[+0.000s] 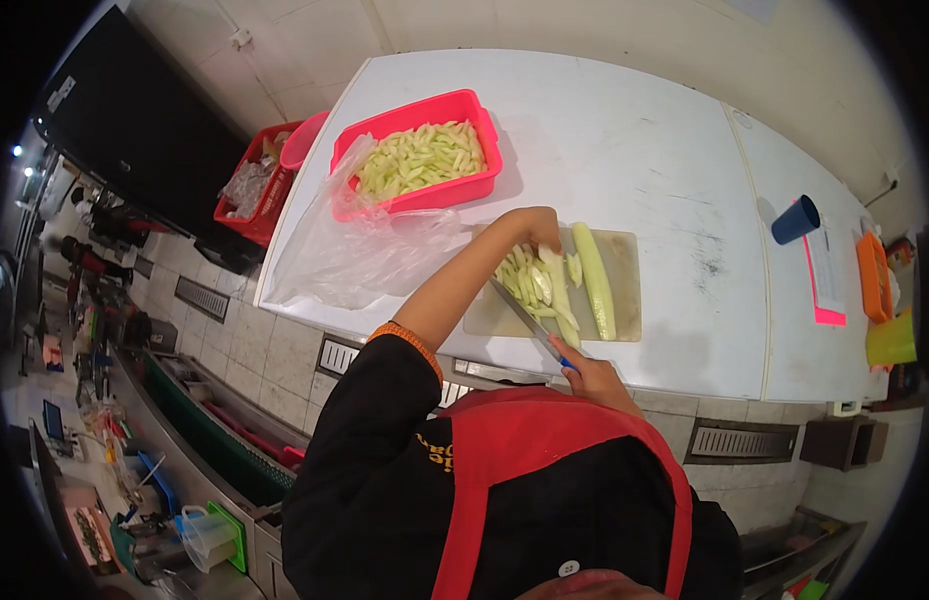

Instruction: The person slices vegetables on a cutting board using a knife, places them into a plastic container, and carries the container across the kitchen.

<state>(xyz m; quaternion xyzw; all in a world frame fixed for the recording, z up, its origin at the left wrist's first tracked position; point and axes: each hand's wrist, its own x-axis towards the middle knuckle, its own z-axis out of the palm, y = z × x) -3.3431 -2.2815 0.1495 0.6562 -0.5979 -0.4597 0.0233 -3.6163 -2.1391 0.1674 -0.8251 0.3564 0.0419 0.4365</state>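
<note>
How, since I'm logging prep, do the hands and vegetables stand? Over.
Right hand gripping knife. Left hand at vegetable strips, grip unclear. Long peeled vegetable alongside on cutting board. Plastic bag nearby, off the knife.

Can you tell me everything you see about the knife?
The knife has a long, narrow grey blade that looks like metal. Its handle shows some blue; the rest is hidden in the right hand's grip. The blade slants over the board, pointing forward and left, beside cut pale green pieces. I can't tell whether its edge touches them.
</note>
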